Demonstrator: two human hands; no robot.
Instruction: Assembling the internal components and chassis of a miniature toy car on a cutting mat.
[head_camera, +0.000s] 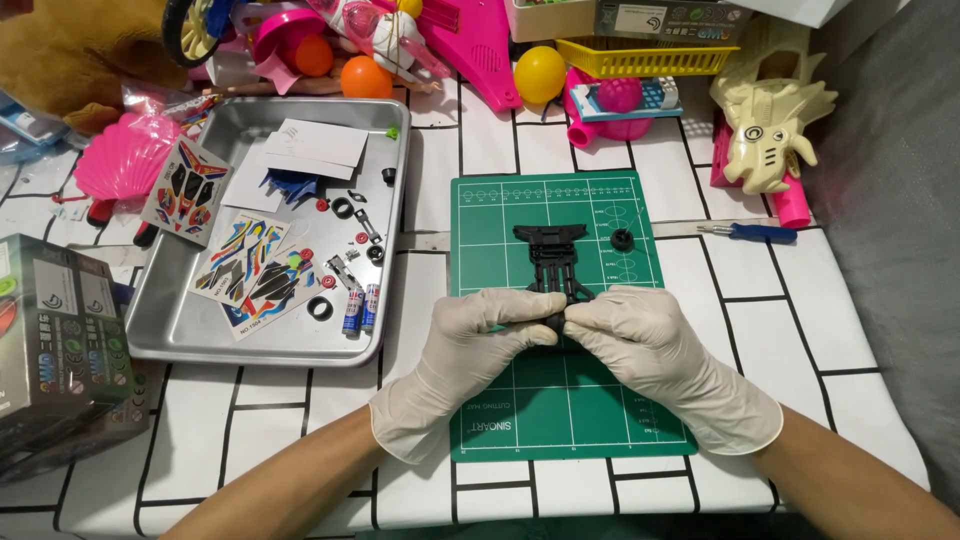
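A black plastic toy car chassis (551, 258) lies on a green cutting mat (565, 400). My left hand (470, 350) and my right hand (650, 345), both in white gloves, meet at the chassis's near end, fingertips pinched on it and on a small dark part between them. What exactly that part is stays hidden by the fingers. A small black wheel (623, 241) rests on the mat to the right of the chassis.
A metal tray (180, 325) at left holds sticker sheets, small wheels, batteries and papers. A blue screwdriver (752, 232) lies right of the mat. Colourful toys, balls and a yellow basket crowd the far edge. A dark box (60, 350) stands at far left.
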